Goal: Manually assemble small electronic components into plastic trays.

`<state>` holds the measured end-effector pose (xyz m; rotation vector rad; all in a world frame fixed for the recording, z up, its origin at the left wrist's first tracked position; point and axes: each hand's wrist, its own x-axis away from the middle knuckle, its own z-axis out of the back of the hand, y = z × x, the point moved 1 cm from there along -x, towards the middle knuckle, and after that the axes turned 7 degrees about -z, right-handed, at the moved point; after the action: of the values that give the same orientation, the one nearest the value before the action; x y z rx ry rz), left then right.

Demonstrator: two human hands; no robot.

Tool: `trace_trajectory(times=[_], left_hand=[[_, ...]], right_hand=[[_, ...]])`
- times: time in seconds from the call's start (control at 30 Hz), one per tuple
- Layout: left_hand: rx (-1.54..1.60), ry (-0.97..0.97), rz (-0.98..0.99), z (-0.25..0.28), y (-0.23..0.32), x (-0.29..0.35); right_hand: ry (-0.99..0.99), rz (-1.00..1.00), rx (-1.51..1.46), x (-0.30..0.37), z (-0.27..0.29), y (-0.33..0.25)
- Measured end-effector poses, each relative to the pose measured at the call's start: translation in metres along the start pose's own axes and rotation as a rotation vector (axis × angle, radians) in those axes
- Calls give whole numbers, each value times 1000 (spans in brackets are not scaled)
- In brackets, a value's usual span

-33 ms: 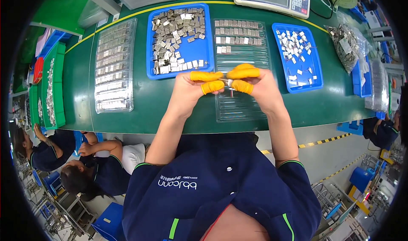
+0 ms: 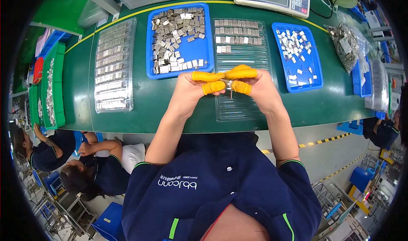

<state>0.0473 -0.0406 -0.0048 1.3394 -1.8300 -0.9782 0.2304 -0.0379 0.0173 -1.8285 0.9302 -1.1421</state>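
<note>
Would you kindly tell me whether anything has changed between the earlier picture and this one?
Nothing visibly changed. The left hand and right hand, with orange finger cots, still pinch a small metal part together above the clear ribbed tray. The blue tray of metal pieces and the smaller blue tray lie as before.

Left hand (image 2: pixel 191 88) and right hand (image 2: pixel 257 88) meet fingertip to fingertip, orange-capped fingers pinched together.
</note>
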Motion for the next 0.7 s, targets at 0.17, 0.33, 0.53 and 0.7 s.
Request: trace_trajectory(times=[0.17, 0.33, 0.53, 0.7], left_hand=[[105, 2, 69, -6, -3, -1], [118, 71, 57, -9, -6, -4], [-275, 118, -67, 10, 2, -20], [-729, 296, -257, 41, 18, -34]], right_hand=[[146, 193, 169, -1, -6, 8], [279, 445, 458, 0, -11, 1], [619, 654, 1103, -34, 19, -9], [629, 820, 1496, -56, 36, 8]])
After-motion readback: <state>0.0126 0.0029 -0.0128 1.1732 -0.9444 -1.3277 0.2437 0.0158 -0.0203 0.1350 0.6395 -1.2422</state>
